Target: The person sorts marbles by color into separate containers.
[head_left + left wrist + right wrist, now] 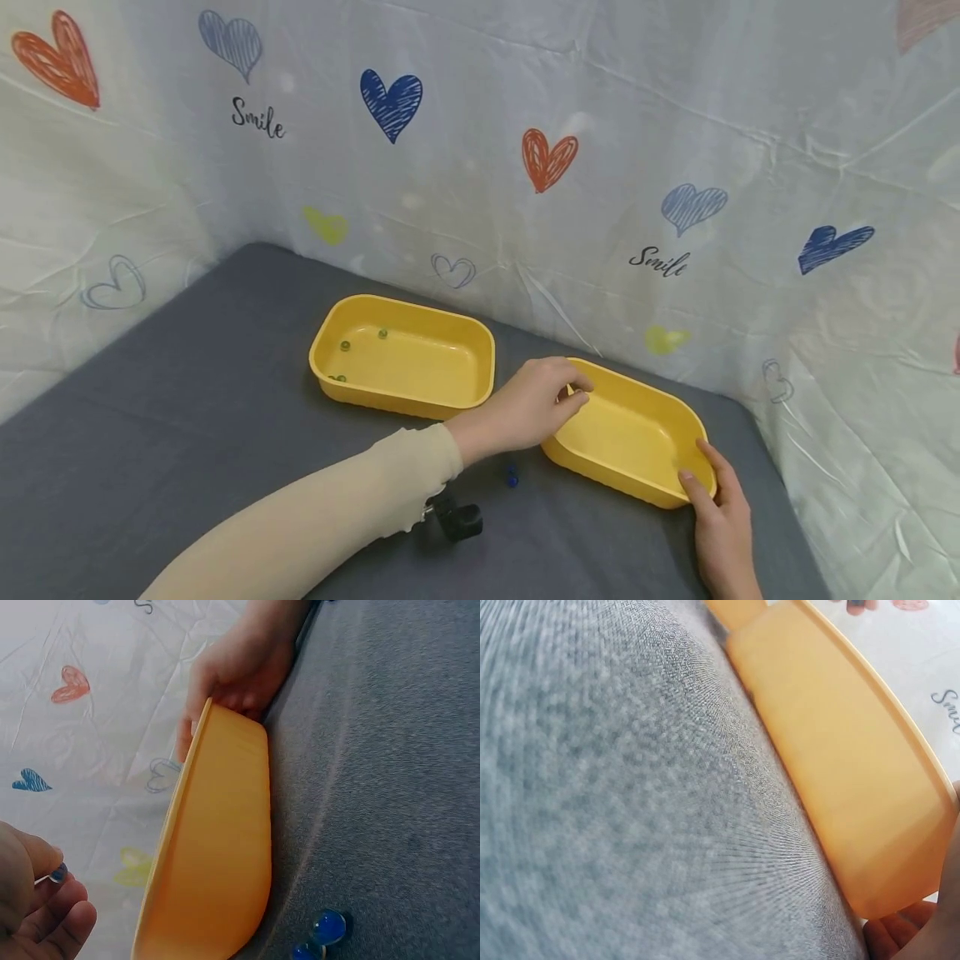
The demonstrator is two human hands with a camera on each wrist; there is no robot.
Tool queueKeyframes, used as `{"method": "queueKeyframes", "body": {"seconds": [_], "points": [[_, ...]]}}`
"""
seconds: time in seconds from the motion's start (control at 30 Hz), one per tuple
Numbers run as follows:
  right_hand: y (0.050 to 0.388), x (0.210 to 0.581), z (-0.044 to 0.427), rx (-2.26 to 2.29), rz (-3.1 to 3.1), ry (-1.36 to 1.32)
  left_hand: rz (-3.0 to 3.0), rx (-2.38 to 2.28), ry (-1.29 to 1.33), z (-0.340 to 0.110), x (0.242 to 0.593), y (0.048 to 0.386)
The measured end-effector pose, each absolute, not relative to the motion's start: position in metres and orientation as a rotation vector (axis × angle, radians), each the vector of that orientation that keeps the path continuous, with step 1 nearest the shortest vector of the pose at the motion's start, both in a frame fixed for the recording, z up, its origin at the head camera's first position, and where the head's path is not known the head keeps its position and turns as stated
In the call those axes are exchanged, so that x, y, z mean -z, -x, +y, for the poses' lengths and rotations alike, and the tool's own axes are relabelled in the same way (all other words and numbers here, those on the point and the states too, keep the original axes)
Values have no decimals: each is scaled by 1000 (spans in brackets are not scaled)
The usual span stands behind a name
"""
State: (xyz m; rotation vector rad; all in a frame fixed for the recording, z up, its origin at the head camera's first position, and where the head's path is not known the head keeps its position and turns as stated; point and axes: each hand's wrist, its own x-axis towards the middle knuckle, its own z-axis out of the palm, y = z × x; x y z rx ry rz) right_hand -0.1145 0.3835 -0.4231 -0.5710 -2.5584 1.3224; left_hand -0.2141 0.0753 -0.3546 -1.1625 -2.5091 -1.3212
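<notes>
My left hand (534,406) is above the left end of the right-hand yellow container (628,437). In the left wrist view, its thumb and fingers pinch a small blue marble (58,873). At that container's right end, my right hand (724,523) grips the rim, with the thumb on the inner side and fingers outside. I see no marble in the visible part of this container. On the dark grey cloth in front of it lie blue marbles (512,478), close together; the left wrist view shows them (330,927) larger.
A second yellow container (408,406) stands to the left, with several greenish marbles (345,346) toward its left side. A black knobbed object (460,521) is beside the left sleeve. Behind the table hangs a white curtain (480,200) printed with hearts.
</notes>
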Motion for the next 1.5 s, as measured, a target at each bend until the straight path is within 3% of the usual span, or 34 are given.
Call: {"method": "queueKeyframes", "body": {"seconds": [0.67,1.5], "points": [[117,420,382,-1310,-2599,549,-2545,1263,1232,103,384,222],[116,424,385,-1333,-2580,572,-2578,1229,1239,103,391,221]]}}
